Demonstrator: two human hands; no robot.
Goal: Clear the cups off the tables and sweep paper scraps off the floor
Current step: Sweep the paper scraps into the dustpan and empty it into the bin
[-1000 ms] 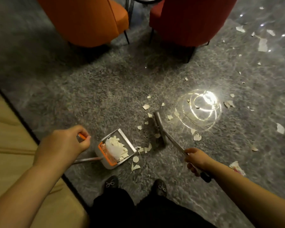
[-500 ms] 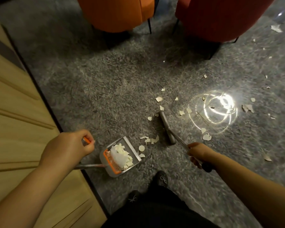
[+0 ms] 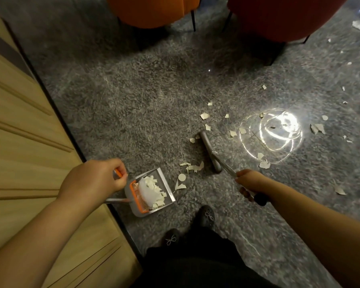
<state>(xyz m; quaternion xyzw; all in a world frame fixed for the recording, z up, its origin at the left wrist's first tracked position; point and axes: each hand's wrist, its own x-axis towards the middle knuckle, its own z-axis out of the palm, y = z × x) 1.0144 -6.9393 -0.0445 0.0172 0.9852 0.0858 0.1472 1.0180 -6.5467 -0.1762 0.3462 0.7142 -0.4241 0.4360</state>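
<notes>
Left hand: fingers curled round the orange handle of the dustpan. Pan sits on the grey floor, its mouth facing up-right, just beside the wood panel edge. Inside the pan: a heap of pale scraps against an orange comb strip at the rear.

Right hand: fingers clenched round the broom handle, dark grip end showing below the fist. Broom head lies on the floor, up and right of the pan, apart from it.

Loose scraps between pan mouth and broom head: a small cluster, 1 round piece, 1 pointed piece touching the pan lip area. More scraps above the broom head and scattered to the right, some around a bright light reflection on the floor.

2 chairs at top: orange left, red right. 2 dark shoes at bottom centre.
</notes>
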